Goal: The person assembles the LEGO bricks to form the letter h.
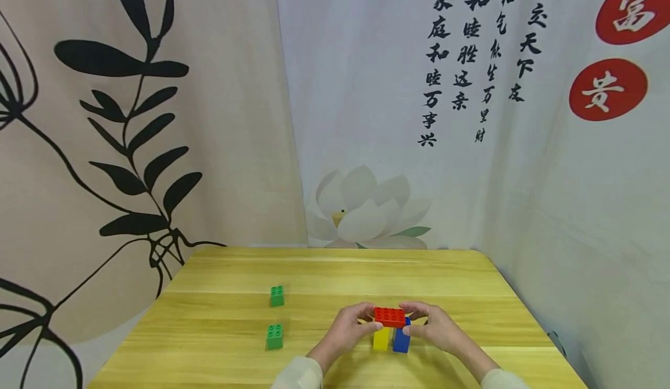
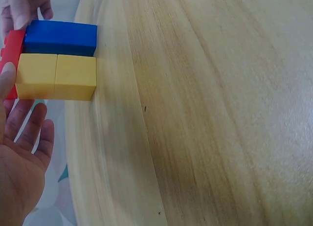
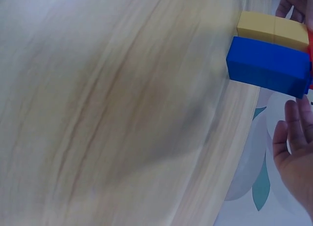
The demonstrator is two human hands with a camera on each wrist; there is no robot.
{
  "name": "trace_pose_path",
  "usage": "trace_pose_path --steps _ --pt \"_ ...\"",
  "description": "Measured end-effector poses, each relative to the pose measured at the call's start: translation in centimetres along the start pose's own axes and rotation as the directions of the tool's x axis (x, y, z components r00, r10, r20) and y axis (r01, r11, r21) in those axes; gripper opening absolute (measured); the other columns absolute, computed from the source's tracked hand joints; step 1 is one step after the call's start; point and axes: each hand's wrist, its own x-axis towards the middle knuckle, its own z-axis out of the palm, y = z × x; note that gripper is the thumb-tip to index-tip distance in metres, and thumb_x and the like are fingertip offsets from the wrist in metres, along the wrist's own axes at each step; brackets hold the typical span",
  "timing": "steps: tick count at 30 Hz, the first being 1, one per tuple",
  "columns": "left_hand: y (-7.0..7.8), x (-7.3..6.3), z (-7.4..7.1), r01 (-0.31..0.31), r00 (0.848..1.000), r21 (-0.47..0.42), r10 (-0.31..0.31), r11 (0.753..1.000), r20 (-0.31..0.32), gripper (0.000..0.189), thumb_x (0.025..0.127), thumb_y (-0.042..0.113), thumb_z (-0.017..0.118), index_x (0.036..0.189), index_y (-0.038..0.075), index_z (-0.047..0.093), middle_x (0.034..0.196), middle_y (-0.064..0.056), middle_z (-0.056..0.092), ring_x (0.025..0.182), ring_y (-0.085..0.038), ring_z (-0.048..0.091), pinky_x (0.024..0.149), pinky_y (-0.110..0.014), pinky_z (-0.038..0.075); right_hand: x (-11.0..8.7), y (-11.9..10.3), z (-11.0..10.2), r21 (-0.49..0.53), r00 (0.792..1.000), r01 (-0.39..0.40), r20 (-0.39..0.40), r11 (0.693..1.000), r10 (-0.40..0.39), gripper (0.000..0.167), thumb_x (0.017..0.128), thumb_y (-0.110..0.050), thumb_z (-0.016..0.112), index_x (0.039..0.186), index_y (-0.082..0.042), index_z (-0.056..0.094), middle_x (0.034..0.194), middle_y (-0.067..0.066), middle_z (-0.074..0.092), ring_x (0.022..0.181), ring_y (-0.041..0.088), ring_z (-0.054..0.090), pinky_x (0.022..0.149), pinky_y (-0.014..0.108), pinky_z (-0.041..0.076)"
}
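Observation:
A red brick (image 1: 389, 317) with studs on top lies across a yellow stack (image 1: 381, 339) and a tall blue block (image 1: 401, 341) standing side by side. My left hand (image 1: 346, 326) pinches the red brick's left end, thumb in front and forefinger behind. On the other side, my right hand (image 1: 435, 326) has thumb and forefinger round the top of the blue block, close to the red brick's right end. In the left wrist view the yellow stack (image 2: 56, 77) shows a seam between two bricks. A strip of the blue block's top shows past the red brick's right edge.
Two green bricks (image 1: 274, 337) (image 1: 277, 296) stand apart on the wooden table (image 1: 209, 319), left of my hands. Behind the table's far edge hangs a printed cloth (image 1: 366, 116) with plants and writing.

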Motion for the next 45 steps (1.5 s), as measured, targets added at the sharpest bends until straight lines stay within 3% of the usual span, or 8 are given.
trace_pose_path --steps 9,18,23,30,37,45 --pt "-0.1 0.1 -0.1 -0.007 1.0 0.009 0.007 1.0 0.01 0.022 0.091 0.022 0.074 0.112 0.019 0.071 0.103 0.01 0.07 0.094 -0.011 0.06 0.081 -0.034 0.051 0.4 -0.2 0.4 -0.007 1.0 -0.014 -0.019 1.0 0.014 0.048 0.088 -0.032 0.076 0.125 -0.003 0.066 0.108 0.005 0.067 0.099 0.027 0.057 0.071 0.036 0.049" --pt "-0.2 0.1 -0.2 -0.019 1.0 0.009 0.019 1.0 -0.004 0.022 0.092 0.024 0.072 0.114 0.021 0.071 0.103 0.011 0.07 0.095 -0.01 0.06 0.082 -0.035 0.05 0.2 0.3 0.7 0.003 1.0 -0.008 -0.023 1.0 0.008 0.05 0.091 -0.034 0.072 0.126 0.002 0.064 0.118 0.014 0.068 0.101 0.027 0.06 0.073 0.032 0.051" --pt "-0.3 0.1 -0.2 -0.009 1.0 -0.001 0.009 1.0 -0.002 0.023 0.091 0.024 0.073 0.114 0.021 0.071 0.102 0.011 0.07 0.094 -0.01 0.061 0.082 -0.035 0.051 0.3 0.3 0.7 -0.017 1.0 -0.009 -0.029 1.0 0.009 0.051 0.09 -0.036 0.073 0.125 0.0 0.065 0.115 0.01 0.069 0.102 0.024 0.06 0.075 0.034 0.05" --pt "-0.2 0.0 -0.5 0.005 1.0 -0.004 -0.005 1.0 0.009 0.023 0.091 0.024 0.072 0.114 0.022 0.071 0.103 0.011 0.07 0.094 -0.011 0.06 0.081 -0.035 0.051 0.2 0.2 0.5 -0.013 1.0 -0.016 0.01 1.0 0.016 0.056 0.084 -0.025 0.08 0.132 -0.004 0.061 0.111 0.004 0.067 0.101 0.023 0.057 0.077 0.038 0.048" --pt "-0.2 -0.1 -0.5 -0.011 1.0 0.016 0.011 1.0 0.004 0.026 0.091 0.025 0.072 0.117 0.022 0.071 0.103 0.011 0.07 0.095 -0.012 0.061 0.081 -0.035 0.052 0.4 0.7 0.6 0.024 1.0 -0.016 0.024 1.0 0.015 0.062 0.085 -0.018 0.079 0.139 0.0 0.054 0.117 0.008 0.066 0.102 0.024 0.057 0.077 0.037 0.048" --pt "-0.5 0.1 -0.5 -0.018 1.0 0.026 0.018 0.999 0.001 0.026 0.092 0.026 0.072 0.118 0.021 0.07 0.104 0.011 0.07 0.094 -0.01 0.061 0.08 -0.033 0.053 0.4 0.6 0.5 0.016 1.0 -0.013 0.02 1.0 0.013 0.062 0.086 -0.022 0.079 0.139 0.001 0.054 0.118 0.008 0.066 0.102 0.024 0.057 0.077 0.036 0.048"
